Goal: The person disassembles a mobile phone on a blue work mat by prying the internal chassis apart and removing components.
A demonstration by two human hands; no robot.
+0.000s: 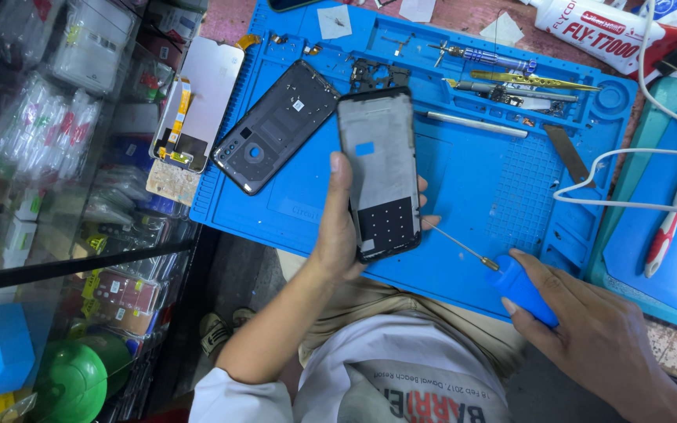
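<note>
Head view, bench inventory. Item one: phone frame (378,174), dark-rimmed with a grey inner plate, stood nearly upright in my left hand (342,227); thumb lay along its left edge, fingertips curled round the right edge, so the hand was clamped about it. It hung over the near part of the blue silicone work mat (479,188). Item two: blue bottle with a long thin needle nozzle (523,288), pinched in my right hand (589,329); the needle tip sat just beside the frame's lower right edge, and I could not tell whether it touched. Item three: dark phone back cover (274,127), lying tilted on the mat's left part, well apart from the frame. Item four: detached screen panel (197,102), overhanging the mat's left edge. Item five: tweezers and screwdrivers (511,78) along the mat's far trays. Open room: bare mat to the right of the frame, bounded by a white cable (628,176).
</note>
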